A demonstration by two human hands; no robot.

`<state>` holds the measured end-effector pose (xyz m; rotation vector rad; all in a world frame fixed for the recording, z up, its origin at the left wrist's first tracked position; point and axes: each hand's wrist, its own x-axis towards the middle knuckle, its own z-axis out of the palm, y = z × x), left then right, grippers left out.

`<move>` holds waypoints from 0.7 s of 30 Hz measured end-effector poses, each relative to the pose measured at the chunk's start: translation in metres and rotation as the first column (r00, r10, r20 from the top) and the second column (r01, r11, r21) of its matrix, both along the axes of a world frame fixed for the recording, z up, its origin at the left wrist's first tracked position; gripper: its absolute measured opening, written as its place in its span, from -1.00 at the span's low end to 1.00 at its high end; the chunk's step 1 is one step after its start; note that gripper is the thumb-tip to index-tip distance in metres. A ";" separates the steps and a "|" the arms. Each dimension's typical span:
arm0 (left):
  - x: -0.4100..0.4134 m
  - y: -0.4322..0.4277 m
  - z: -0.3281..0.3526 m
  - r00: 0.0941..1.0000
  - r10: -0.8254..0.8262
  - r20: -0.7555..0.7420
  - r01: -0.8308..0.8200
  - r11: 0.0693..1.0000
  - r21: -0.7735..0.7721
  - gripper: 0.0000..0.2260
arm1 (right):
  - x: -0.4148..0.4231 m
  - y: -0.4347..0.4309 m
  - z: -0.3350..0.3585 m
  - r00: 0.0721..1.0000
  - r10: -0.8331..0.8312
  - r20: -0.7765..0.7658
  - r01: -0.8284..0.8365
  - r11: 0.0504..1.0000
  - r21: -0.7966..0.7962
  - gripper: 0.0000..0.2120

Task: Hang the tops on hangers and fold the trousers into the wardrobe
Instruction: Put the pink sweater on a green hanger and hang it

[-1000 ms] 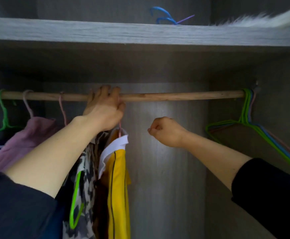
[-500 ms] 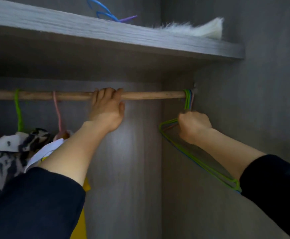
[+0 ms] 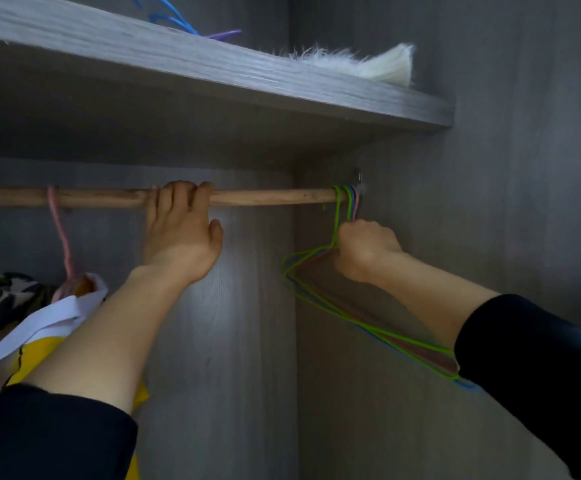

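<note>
Nearest the camera, two dark sleeves (image 3: 40,441) frame the shot, bare forearms reaching up and in. Low on the left hang the tops already dealt with: the yellow top (image 3: 36,358) with its white collar sits on the pink hanger (image 3: 61,237), a camouflage top (image 3: 2,299) just beside it. No trousers in view.

Further up, the left hand (image 3: 181,233) has not budged. Its fingers are hooked over the wooden rail (image 3: 265,197), thumb free beneath, steadying things.

The news is on the other side. A second ago the right hand (image 3: 365,251) was a loose fist in mid-air, well apart from anything; half a second ago it reached the far end of the rail. Now it is closed tight round the necks of the spare hangers (image 3: 342,211), just below their hooks. That is a bunch of green, blue and reddish wire frames pressed against the side wall. The view has swung right with it.

My read: one top is finished and the next hanger is being fetched. The grip seems to take in the whole bunch, so separating a single hook could be fiddly, and the frames may tangle.

Above it all, the shelf (image 3: 213,71) carries more blue hangers (image 3: 175,20) and a white furry item (image 3: 368,64)
</note>
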<state>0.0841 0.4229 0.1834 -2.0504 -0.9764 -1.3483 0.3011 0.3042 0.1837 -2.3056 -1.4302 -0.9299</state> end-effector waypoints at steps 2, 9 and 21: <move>0.000 0.001 0.000 1.000 -0.005 0.003 0.005 1.000 0.005 -0.49 | 0.000 0.005 0.004 0.960 0.089 -0.264 -0.070 0.994 0.082 -0.69; -0.001 0.001 -0.001 1.000 -0.007 -0.010 0.007 1.000 0.004 -0.47 | -0.019 0.023 0.012 0.758 0.392 -0.522 -0.222 0.907 0.358 -0.72; 0.014 -0.009 -0.010 0.995 -0.031 0.100 0.037 0.998 -0.058 -0.37 | -0.074 -0.037 -0.060 0.332 0.544 -0.771 -0.255 0.839 0.482 -0.88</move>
